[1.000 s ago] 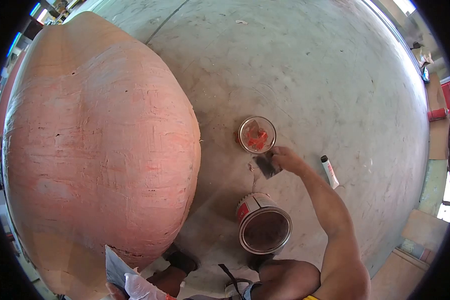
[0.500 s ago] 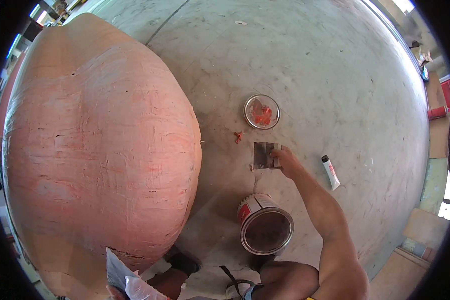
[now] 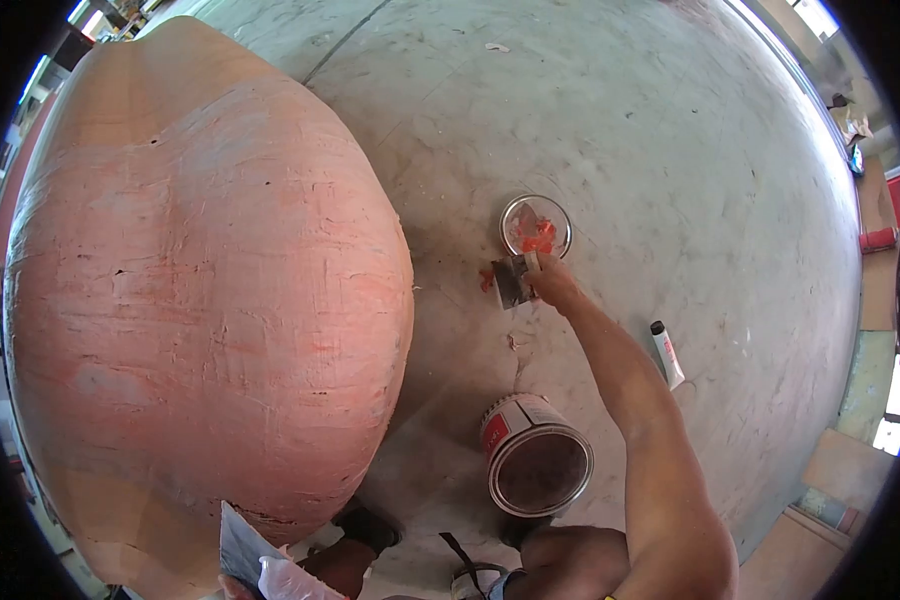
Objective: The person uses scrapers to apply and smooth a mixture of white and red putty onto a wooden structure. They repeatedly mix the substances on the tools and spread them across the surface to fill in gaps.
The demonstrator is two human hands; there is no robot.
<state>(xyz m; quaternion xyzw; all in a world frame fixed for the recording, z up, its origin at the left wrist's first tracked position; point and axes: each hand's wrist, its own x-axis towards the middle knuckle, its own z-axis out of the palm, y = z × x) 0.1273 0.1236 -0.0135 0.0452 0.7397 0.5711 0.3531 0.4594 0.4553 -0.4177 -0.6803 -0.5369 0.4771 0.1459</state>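
Observation:
My right hand (image 3: 553, 282) grips a flat scraper (image 3: 513, 281) low over the floor, its blade pointing left. Just above the hand lies a round metal lid (image 3: 537, 222) with red-orange paste on it. A small red-orange scrap (image 3: 487, 279) is beside the blade. At the bottom left, my left hand (image 3: 236, 588) is partly cut off by the frame and holds a wide grey spreader (image 3: 247, 548), with pale pink material (image 3: 292, 580) next to it. Left of both hands stands a large rounded form (image 3: 210, 290) coated in pinkish filler.
An open can (image 3: 540, 470) with a dark inside stands near my legs. To the right, a white tube (image 3: 667, 356) with a black cap lies on the grey floor (image 3: 750, 250). Boards (image 3: 850, 460) are at the right edge.
My right hand has moved up and slightly left with the scraper, closer to the lid, and the blade has tilted. My left hand has hardly moved.

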